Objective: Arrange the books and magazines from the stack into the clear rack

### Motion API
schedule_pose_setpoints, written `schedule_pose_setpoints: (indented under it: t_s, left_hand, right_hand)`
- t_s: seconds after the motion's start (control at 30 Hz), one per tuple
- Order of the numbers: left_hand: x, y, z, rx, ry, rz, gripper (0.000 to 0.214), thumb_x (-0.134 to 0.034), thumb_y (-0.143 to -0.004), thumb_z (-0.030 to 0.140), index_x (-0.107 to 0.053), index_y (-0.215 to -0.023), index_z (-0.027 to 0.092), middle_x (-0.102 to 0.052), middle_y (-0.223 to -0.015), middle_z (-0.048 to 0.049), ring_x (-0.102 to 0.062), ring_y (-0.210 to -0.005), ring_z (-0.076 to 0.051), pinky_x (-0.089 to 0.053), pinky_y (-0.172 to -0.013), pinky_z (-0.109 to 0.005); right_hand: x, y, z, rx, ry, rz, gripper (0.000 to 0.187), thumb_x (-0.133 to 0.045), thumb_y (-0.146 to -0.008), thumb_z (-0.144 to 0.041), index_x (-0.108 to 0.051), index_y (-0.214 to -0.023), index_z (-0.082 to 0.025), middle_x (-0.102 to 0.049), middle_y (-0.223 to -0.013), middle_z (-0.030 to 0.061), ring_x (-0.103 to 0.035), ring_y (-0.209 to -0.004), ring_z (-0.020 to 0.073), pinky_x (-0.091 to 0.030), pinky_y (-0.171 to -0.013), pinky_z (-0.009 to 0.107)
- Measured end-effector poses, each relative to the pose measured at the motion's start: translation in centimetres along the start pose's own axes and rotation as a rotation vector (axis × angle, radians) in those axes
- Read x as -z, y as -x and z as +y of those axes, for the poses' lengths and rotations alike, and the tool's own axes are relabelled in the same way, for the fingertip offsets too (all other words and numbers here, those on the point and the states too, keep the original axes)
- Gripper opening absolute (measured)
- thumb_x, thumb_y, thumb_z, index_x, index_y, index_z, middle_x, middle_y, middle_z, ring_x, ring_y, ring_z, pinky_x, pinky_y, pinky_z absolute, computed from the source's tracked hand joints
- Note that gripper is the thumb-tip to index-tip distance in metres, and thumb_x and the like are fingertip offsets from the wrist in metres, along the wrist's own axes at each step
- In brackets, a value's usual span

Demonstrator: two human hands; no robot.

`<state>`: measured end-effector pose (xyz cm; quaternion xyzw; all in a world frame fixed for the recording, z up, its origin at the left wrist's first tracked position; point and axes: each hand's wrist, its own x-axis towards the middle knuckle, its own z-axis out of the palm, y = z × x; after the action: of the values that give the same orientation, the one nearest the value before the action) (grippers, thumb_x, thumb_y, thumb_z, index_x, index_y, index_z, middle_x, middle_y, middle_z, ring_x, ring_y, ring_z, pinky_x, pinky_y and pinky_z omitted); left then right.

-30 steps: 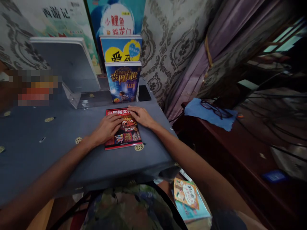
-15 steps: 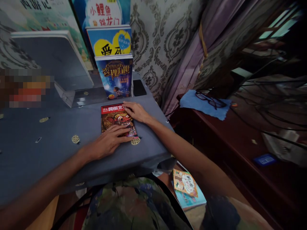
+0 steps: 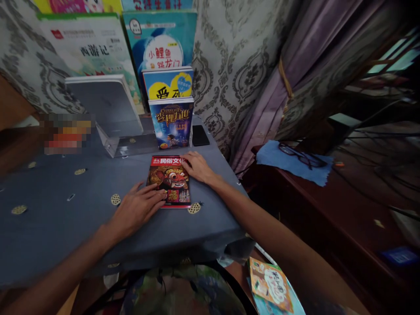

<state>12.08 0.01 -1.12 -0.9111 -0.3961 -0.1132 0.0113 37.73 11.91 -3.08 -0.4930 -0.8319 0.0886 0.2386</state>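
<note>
A small book [image 3: 172,179] with a red title band and a colourful mask on its cover lies flat and closed on the cloth-covered table [image 3: 92,223]. My left hand [image 3: 139,203] rests over its lower left side, fingers stretched across the cover. At the upper right corner of the book, my right hand [image 3: 197,168] lies with its fingertips on the edge. Neither hand grips the book. Just beyond it, a dark blue book [image 3: 172,124] stands upright in front of others.
Behind stand a yellow-and-blue book [image 3: 167,84], a teal book [image 3: 160,39] and a grey-backed book [image 3: 105,105] on a clear stand. A black phone [image 3: 200,135] lies at right. Glasses [image 3: 302,156] rest on a blue cloth [image 3: 269,159]. More books [image 3: 271,284] are below the table.
The view has tilted up and shifted left. My left hand has slid left and back off the book's middle, uncovering more of its cover. My right hand stays at the upper right corner.
</note>
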Motion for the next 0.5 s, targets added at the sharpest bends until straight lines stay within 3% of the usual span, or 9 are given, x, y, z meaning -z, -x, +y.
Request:
schedule_pose_setpoints:
  t_s: [0.13, 0.27, 0.5]
  left_hand:
    - [1.3, -0.5, -1.6, 0.148, -0.156, 0.030, 0.043, -0.036, -0.104, 0.046, -0.071, -0.096, 0.023, -0.077, -0.102, -0.0094, -0.063, -0.120, -0.030, -0.035, -0.111, -0.060]
    - [1.8, -1.5, -3.0, 0.223, -0.183, 0.037, 0.045, -0.038, -0.101, 0.052, -0.071, -0.094, 0.021, -0.076, -0.097, -0.0126, -0.064, -0.116, -0.034, -0.039, -0.105, -0.058]
    - [0.3, -5.1, 0.8, 0.098, -0.205, -0.008, 0.039, -0.048, -0.098, 0.051, -0.066, -0.107, 0.018, -0.070, -0.110, -0.0136, -0.062, -0.106, -0.031, -0.046, -0.094, -0.047]
  right_hand:
    - [0.7, 0.1, -0.6, -0.126, -0.087, 0.051, 0.035, -0.039, -0.103, -0.031, -0.070, -0.111, -0.016, -0.075, -0.103, 0.0107, -0.067, -0.095, 0.0226, -0.047, -0.086, 0.032]
    - [0.9, 0.2, -1.4, -0.129, -0.170, 0.019, 0.038, -0.036, -0.105, -0.034, -0.070, -0.098, -0.017, -0.073, -0.076, 0.0044, -0.065, -0.071, 0.0187, -0.042, -0.068, 0.028]
    - [1.0, 0.4, -1.6, -0.093, -0.215, 0.022, 0.036, -0.037, -0.105, -0.033, -0.068, -0.097, -0.018, -0.069, -0.068, 0.0017, -0.063, -0.068, 0.0172, -0.040, -0.067, 0.026]
